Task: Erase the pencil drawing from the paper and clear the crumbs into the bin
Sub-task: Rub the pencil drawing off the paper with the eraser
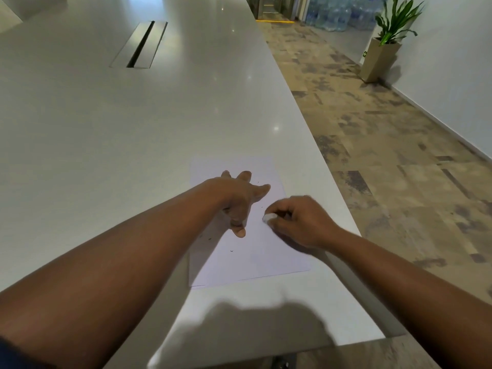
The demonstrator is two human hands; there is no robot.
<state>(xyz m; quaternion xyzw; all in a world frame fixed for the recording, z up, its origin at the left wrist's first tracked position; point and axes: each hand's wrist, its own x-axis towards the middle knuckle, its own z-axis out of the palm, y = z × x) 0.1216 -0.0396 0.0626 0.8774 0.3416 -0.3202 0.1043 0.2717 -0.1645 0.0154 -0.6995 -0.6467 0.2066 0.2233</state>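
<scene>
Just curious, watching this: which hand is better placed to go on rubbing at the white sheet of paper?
Right hand: it grips the small white eraser against the paper. Left hand only presses the paper flat.

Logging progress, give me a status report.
Left hand flat on paper. Right hand pinches eraser. Crumbs remain. Bin unseen.

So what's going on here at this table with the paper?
A person is erasing on a sheet of paper that lies near the table's right edge. The left hand rests spread on the sheet and steadies it, while the right hand pinches a small white eraser against the paper. A few dark eraser crumbs lie on the sheet and on the table beside it. No pencil drawing is visible, and no bin is in view.
</scene>
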